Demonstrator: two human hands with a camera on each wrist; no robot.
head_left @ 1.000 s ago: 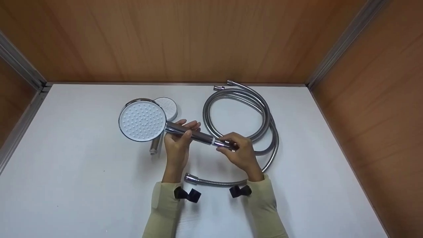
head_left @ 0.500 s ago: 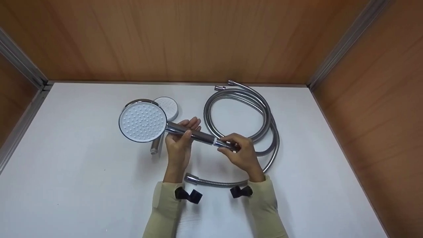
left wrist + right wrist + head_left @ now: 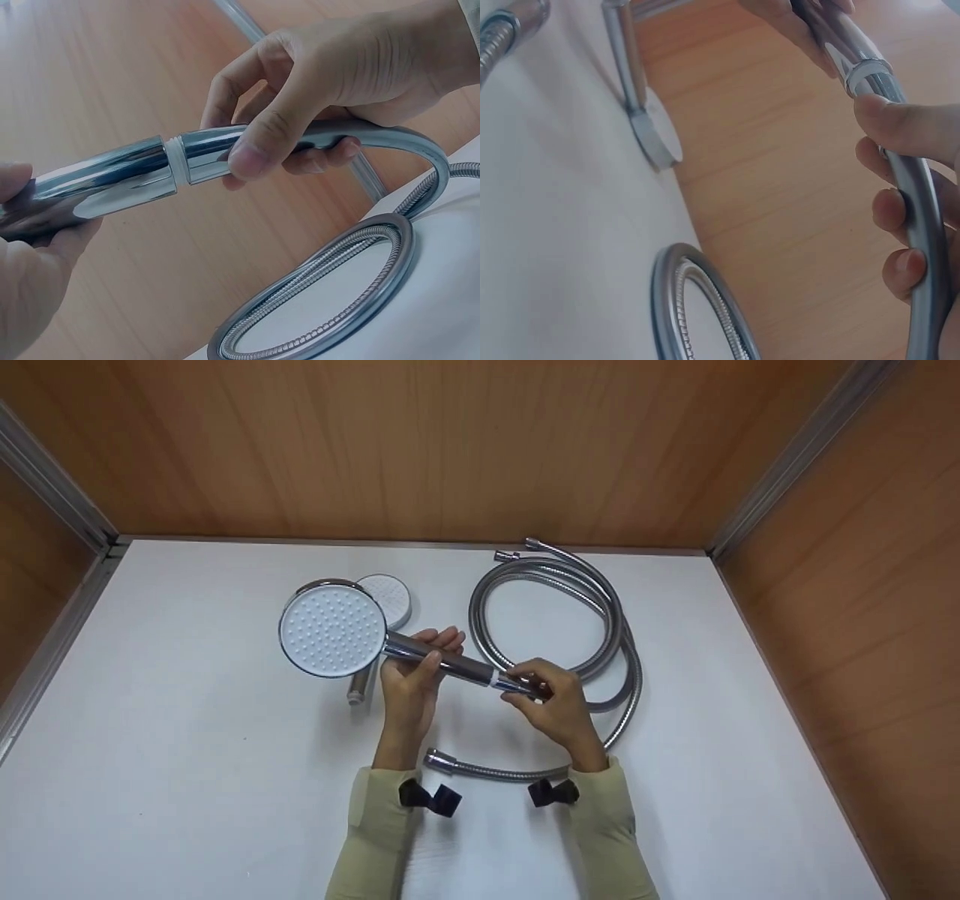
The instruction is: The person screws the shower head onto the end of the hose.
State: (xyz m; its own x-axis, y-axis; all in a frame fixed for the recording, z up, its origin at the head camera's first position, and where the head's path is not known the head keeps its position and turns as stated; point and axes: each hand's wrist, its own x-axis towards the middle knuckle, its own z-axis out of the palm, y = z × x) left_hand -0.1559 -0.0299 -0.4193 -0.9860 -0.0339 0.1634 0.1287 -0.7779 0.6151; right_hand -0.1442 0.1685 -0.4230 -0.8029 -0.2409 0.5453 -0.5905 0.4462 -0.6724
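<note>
A large round shower head (image 3: 332, 631) with a white nozzle face is raised above the table, its chrome handle sloping down to the right. My left hand (image 3: 409, 690) holds that handle, thumb on top and fingers beneath. At its lower end, my right hand (image 3: 559, 701) grips a hose connector (image 3: 210, 154) between thumb and fingers. A white threaded ring (image 3: 176, 161) shows between handle and connector, which are in line. From the connector a smooth grey hose (image 3: 922, 225) runs through my right fingers. How deep the connector sits on the thread, I cannot tell.
Behind the raised one lies a smaller shower head (image 3: 391, 596) with its handle toward me. Hoses (image 3: 480, 615) lie coiled at right, two ends at the back. A ribbed hose's end fitting (image 3: 441, 760) points left near my wrists. Wooden panels (image 3: 450, 450) enclose the white table (image 3: 187, 780).
The head view has shifted slightly, so everything appears a little further right. Both hands keep their holds on the handle and connector, with hardly any visible movement.
</note>
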